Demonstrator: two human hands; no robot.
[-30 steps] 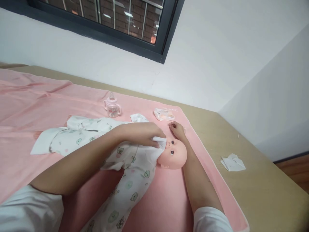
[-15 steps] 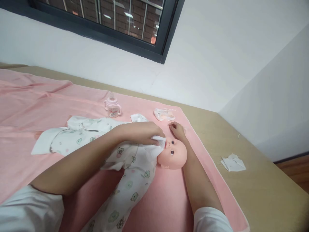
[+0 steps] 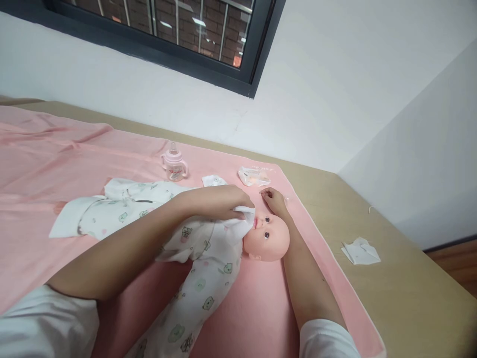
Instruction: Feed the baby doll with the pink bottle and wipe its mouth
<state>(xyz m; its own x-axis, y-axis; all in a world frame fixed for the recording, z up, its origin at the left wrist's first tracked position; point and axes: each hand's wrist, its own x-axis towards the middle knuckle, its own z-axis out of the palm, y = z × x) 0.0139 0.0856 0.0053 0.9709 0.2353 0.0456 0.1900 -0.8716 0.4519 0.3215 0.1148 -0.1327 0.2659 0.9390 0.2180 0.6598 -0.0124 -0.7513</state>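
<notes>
A baby doll [image 3: 269, 241] lies on its back on a pink blanket [image 3: 253, 308], its bald head toward the right, dressed in white clothes with green animal prints [image 3: 208, 258]. My left hand [image 3: 233, 201] reaches across its chest, the fingers closed on a white cloth [image 3: 244, 219] at the doll's chin and neck. That hand hides part of the cloth and the far side of the doll's upper body. Beyond the doll's head, my right hand [image 3: 274, 200] rests on the blanket with its fingers loosely curled in; I see nothing in them. My right forearm passes close beside the head.
A pink-topped baby bottle with handles [image 3: 174, 166] stands behind the doll. Near my right hand lies a clear plastic packet [image 3: 254, 176]. A folded white cloth [image 3: 360, 251] is on the wooden surface [image 3: 335, 209] at right. A wall and a window [image 3: 249, 82] border the back.
My left hand has drawn back very slightly toward the chest with the cloth, and a little more of the doll's mouth shows. My right hand has stayed put.
</notes>
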